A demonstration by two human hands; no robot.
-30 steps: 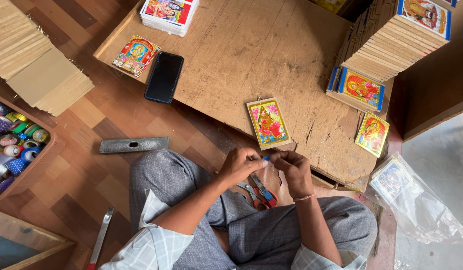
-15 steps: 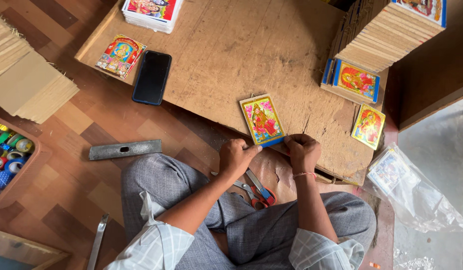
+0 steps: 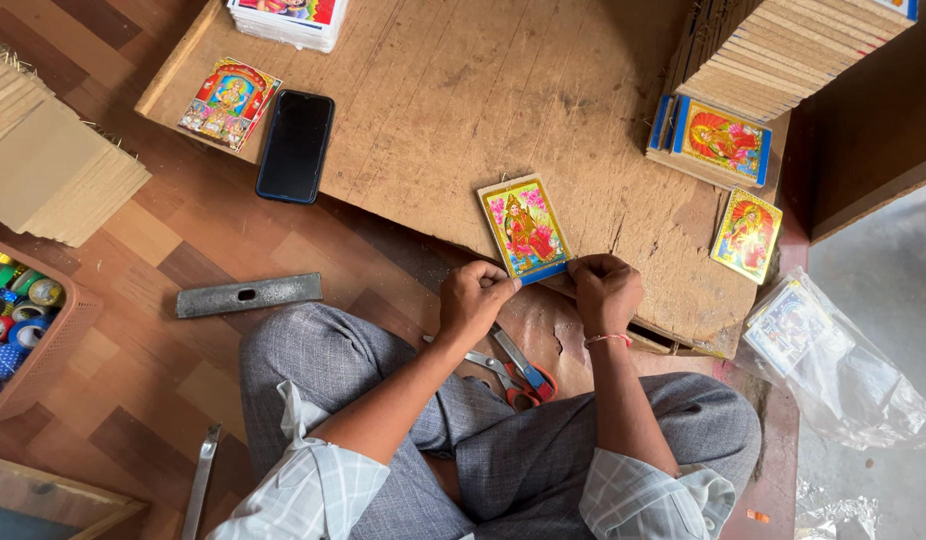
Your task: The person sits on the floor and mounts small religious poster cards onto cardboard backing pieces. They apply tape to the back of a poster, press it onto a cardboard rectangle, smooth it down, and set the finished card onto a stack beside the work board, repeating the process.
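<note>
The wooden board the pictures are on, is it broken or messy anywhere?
Yes. The wooden board is scratched, and its near edge by the right hand looks chipped and ragged. The pictures lie at different angles; one small picture sits tilted near that corner.

A black phone [image 3: 295, 146] is lying screen-up, dark, at the bench's [image 3: 433, 100] left edge. A white packet [image 3: 286, 18] with a colourful top is sitting at the far edge. A clear plastic bag [image 3: 833, 370] holding a print is lying on the floor, right.
</note>
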